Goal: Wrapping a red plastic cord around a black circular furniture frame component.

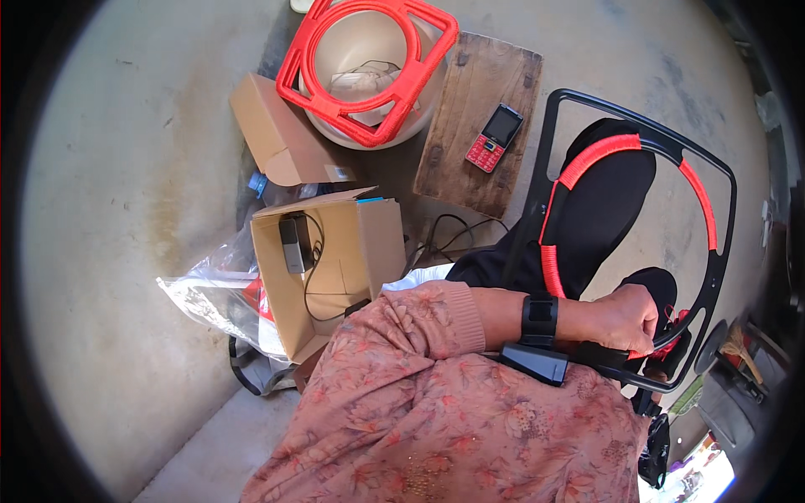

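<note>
My left hand (625, 323) reaches across to the right, with a black band (538, 320) on its wrist. Its fingers are closed at the lower part of a black frame (728, 201), a rounded square with a ring inside. Red cord wrapping (599, 155) covers several stretches of that ring, and black shows between them. Loose red cord (671, 331) bunches just beyond my fist. The frame lies over my dark-clothed leg (616, 197). My right hand does not show.
A similar frame, fully red (409, 88), rests on a pale bucket (436, 105). A red keypad phone (495, 138) lies on a wooden stool (465, 92). An open cardboard box (381, 239) holds a small cabled device (294, 241). Clear plastic bags (205, 289) lie beside it.
</note>
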A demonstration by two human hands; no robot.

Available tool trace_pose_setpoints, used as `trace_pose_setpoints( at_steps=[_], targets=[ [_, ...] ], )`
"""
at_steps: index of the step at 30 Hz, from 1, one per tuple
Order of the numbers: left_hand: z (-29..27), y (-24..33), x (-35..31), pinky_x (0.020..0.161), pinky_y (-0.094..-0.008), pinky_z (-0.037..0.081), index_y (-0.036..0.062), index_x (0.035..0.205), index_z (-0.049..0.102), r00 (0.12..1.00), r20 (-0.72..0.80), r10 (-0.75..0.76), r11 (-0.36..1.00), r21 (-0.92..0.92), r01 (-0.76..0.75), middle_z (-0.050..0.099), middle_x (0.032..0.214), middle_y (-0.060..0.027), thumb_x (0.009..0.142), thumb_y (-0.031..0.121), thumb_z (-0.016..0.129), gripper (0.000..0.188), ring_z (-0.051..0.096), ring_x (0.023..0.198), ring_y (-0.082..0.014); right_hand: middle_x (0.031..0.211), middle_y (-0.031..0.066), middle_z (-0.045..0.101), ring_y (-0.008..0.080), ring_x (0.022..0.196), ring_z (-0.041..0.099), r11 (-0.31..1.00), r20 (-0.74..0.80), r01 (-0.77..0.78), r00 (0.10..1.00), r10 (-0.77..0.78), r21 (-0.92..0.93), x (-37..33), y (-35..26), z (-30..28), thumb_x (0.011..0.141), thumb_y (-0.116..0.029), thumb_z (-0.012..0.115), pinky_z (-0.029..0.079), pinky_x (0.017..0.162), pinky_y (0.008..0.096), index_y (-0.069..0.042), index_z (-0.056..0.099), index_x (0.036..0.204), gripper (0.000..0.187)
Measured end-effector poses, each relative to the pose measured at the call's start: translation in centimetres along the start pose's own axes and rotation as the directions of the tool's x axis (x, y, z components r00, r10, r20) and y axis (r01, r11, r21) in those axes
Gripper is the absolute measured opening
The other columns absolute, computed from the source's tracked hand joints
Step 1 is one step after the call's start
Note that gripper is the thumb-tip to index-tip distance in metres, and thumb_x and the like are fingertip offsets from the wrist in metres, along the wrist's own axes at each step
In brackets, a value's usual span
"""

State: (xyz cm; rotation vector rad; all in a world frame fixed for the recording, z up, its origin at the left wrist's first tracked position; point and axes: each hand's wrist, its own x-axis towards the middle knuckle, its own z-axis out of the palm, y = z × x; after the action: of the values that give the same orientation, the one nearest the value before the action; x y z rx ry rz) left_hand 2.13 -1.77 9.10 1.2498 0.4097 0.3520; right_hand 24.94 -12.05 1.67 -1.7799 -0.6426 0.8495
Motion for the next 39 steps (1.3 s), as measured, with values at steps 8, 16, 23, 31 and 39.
trace_pose_setpoints(
  at_steps=[8,16,23,31,39],
  targets=[
    [0.2,0.2,-0.5,0.058,-0.0316,0.05,0.0029,0.069,0.069,0.998,0.032,-0.05,0.997,-0.061,0.052,0.066,0.067,-0.0109,0.063,0.011,0.077,0.013,0.064,0.062,-0.0186,0.082,-0.002,0.053,0.0047,0.059,0.044,0.999,0.075,-0.04,0.996,0.041,-0.017,0.4,0.4,0.1,0.098,-0.029,0.045,0.038,0.052,0.0205,-0.005,0.055,0.122,0.036],
    [0.5,0.0,-0.6,0.057,-0.0303,0.048,-0.0004,0.073,0.068,0.999,-0.048,0.003,0.999,0.045,-0.001,0.066,0.068,-0.0107,0.067,0.014,0.073,0.016,0.063,0.062,-0.0169,0.086,-0.0017,0.054,0.0046,0.063,0.045,0.998,0.022,-0.053,0.998,0.052,0.017,-1.2,-0.3,-3.4,0.098,-0.029,0.044,0.039,0.056,0.0212,-0.005,0.054,0.125,0.038],
    [0.7,0.6,-1.1,0.056,-0.0274,0.047,-0.0014,0.074,0.067,0.997,-0.082,0.01,1.0,0.021,-0.008,0.065,0.066,-0.0078,0.071,0.014,0.071,0.016,0.061,0.061,-0.0124,0.09,-0.0014,0.056,0.0045,0.066,0.045,0.993,-0.117,-0.06,0.991,0.071,0.101,-3.8,0.5,-8.6,0.098,-0.029,0.044,0.04,0.059,0.0218,-0.005,0.053,0.128,0.039],
    [0.6,1.7,-1.2,0.062,-0.0216,0.045,-0.0016,0.081,0.065,0.973,0.194,-0.127,0.968,-0.192,0.164,0.064,0.072,-0.0025,0.086,0.016,0.064,0.018,0.058,0.068,-0.0072,0.096,0.0077,0.065,0.0142,0.081,0.061,0.918,-0.051,-0.072,0.994,0.099,0.389,-5.5,1.6,-11.2,0.097,-0.025,0.046,0.05,0.071,0.0293,-0.001,0.058,0.117,0.033],
    [0.6,2.5,-0.8,0.063,-0.0177,0.04,0.0041,0.083,0.063,0.934,0.292,-0.205,0.968,-0.082,0.238,0.063,0.075,0.0012,0.091,0.019,0.06,0.017,0.055,0.068,-0.0026,0.117,0.0064,0.061,0.0107,0.1,0.057,0.997,0.08,0.032,0.996,-0.038,0.077,-10.8,-7.8,-3.8,0.089,-0.006,0.059,0.046,0.088,0.024,0.002,0.05,0.128,0.041]
  ],
)
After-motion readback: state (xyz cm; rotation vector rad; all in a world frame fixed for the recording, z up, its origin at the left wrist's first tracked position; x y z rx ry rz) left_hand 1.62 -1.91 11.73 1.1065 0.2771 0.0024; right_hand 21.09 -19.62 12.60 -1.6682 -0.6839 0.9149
